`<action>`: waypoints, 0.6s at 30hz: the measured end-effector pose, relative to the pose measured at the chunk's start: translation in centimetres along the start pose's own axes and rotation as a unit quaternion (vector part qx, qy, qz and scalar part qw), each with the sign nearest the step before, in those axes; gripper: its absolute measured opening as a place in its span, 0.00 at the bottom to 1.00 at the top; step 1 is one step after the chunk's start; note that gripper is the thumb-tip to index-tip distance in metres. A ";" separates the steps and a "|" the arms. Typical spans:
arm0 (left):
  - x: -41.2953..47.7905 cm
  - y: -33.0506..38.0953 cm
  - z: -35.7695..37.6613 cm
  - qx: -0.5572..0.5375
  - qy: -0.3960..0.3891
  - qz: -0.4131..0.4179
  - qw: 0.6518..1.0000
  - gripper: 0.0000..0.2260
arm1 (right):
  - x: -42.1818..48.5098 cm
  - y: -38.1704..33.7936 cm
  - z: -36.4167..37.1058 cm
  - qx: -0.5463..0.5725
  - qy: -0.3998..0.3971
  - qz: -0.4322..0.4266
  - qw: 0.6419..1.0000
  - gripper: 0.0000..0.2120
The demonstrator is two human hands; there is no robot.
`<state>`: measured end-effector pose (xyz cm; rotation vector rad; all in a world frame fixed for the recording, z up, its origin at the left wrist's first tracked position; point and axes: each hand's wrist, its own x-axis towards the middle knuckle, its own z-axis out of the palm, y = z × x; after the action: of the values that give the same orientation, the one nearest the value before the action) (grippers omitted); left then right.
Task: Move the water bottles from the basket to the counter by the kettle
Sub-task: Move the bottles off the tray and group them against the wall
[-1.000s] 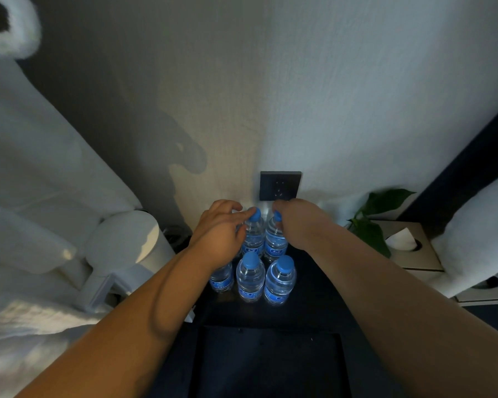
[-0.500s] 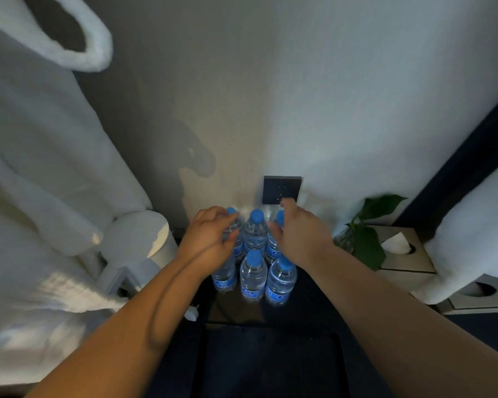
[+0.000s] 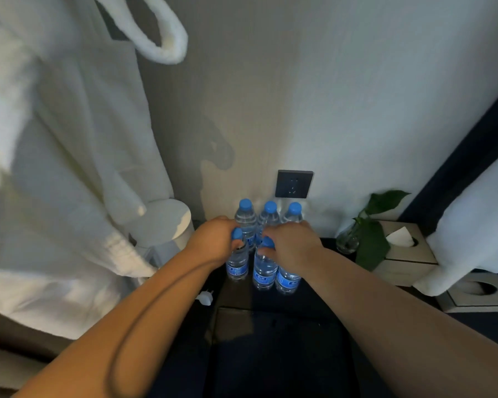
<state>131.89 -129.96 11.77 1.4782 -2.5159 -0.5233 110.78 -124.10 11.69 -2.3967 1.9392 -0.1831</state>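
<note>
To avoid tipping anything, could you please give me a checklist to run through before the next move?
1. The back three bottles stand upright: ok.
2. The left hand grips the front-left bottle at its neck: ok.
3. The right hand and its hold: cannot tell; it covers the tops of the front-middle bottle and front-right bottle.
4. All six stand beside the kettle: ok.
5. The loose plug lies apart from them: ok.

Six bottles [image 3: 266, 248] stand in two rows, kettle [image 3: 161, 225] left, plant [image 3: 371, 234] right.
</note>
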 end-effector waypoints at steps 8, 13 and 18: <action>0.4 1.6 -0.2 0.019 0.004 -0.038 0.999 0.13 | 0.0 -1.0 1.3 -0.017 -0.024 0.059 0.998 0.16; 0.1 1.7 -0.3 0.015 -0.006 -0.037 0.999 0.15 | 0.0 -1.1 1.2 -0.031 -0.021 0.059 0.998 0.15; 0.0 1.9 -1.4 0.022 -0.051 -0.039 0.998 0.10 | 0.4 -1.2 0.7 -0.036 -0.032 0.070 0.996 0.15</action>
<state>130.78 -129.42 13.76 1.6110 -2.5691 -0.5736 112.10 -124.27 11.16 -2.2676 2.1081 -0.0286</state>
